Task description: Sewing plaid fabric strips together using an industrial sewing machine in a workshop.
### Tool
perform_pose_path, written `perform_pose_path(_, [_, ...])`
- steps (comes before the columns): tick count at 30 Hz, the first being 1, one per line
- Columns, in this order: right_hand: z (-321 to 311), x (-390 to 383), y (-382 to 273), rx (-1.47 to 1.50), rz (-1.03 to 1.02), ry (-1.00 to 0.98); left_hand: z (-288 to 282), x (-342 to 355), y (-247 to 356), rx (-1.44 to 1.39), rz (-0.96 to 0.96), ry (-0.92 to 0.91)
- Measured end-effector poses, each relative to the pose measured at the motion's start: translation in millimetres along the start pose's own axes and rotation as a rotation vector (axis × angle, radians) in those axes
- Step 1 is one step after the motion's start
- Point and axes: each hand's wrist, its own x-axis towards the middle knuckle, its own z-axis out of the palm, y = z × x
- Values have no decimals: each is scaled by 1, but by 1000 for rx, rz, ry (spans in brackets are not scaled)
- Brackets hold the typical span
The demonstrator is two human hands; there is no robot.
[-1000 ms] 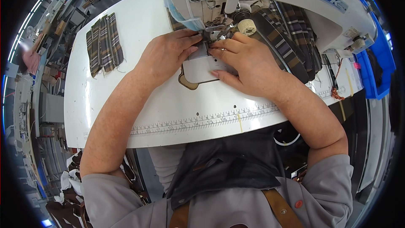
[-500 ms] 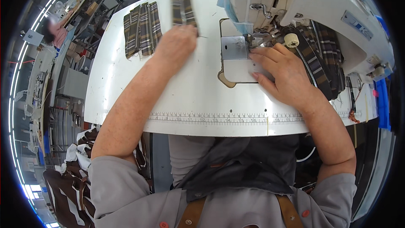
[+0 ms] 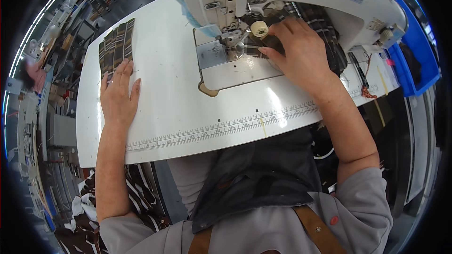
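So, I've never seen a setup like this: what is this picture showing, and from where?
These are a person's two bare hands, not a robot's, seen by a fisheye camera worn on the head and looking down, so straight edges bend. A white sewing machine stands on a white table with a ruler along its near edge. The left hand rests open at the near end of some plaid fabric pieces. The right hand is at dark plaid cloth beside the machine; I can't tell whether it grips any.
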Motion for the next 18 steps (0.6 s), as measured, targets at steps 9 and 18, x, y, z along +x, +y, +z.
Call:
perform_pose_path(9, [-9,-1,22,-93,309,-194,-30,15,105,-350,273,-67])
perform_pose_path(18, [-24,-1,32,-41,406,-250,-32,19,119,-449,263,-59])
